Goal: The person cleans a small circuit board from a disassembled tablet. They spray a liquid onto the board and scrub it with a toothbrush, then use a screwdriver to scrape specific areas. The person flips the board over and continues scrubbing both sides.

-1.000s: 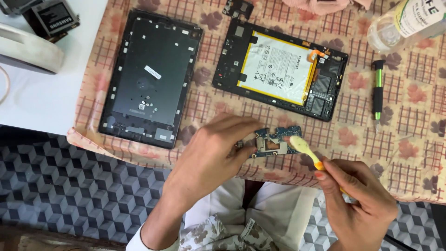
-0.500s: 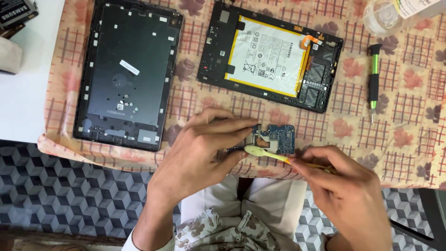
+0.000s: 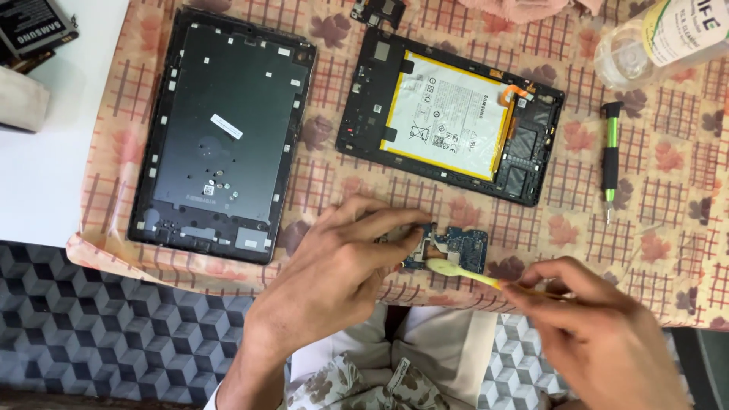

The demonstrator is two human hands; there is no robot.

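Note:
My left hand pins a small blue circuit board against the patterned cloth near the table's front edge, fingers over its left part. My right hand grips a pale yellow brush, its head resting on the board's lower left edge. Behind the board lies an opened tablet body with a white battery framed in yellow. The tablet's dark back cover lies inside-up to the left.
A green-and-black screwdriver lies on the cloth at the right. A clear plastic bottle lies at the back right. A small dark part sits at the top edge. A flat battery rests on the white table at the far left.
The brush head has come down from above the board's right side onto its lower left edge. My left hand has stayed on the board. The view has shifted slightly.

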